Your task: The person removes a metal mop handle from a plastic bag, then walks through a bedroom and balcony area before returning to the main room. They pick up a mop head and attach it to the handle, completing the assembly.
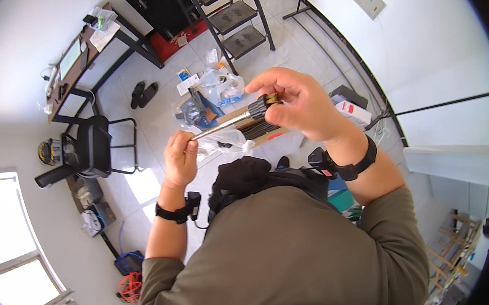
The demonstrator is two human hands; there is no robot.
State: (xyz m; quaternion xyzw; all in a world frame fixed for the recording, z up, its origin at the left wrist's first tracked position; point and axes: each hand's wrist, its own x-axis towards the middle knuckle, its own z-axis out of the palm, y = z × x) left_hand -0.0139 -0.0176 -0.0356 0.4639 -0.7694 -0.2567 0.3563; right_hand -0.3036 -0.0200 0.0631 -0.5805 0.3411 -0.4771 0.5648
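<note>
A slim metal rod (220,127) with a black ribbed grip (257,108) slants up to the right in front of me. My left hand (180,159) is closed round its thin lower end, hiding the tip. At the other end my right hand (304,107) curls about the grip, its thumb underneath and its index finger reaching over the top. Some brass-coloured pieces (272,99) show at the grip's end, between the fingers of this hand. Their exact kind is too small to tell.
Below my hands lie plastic bags (222,84) and an opened cardboard box (270,132) on the tiled floor. A step ladder (235,17) stands ahead. To the left are a desk (81,61), a black chair (93,142) and slippers (144,95). Boxes (353,111) sit at the right.
</note>
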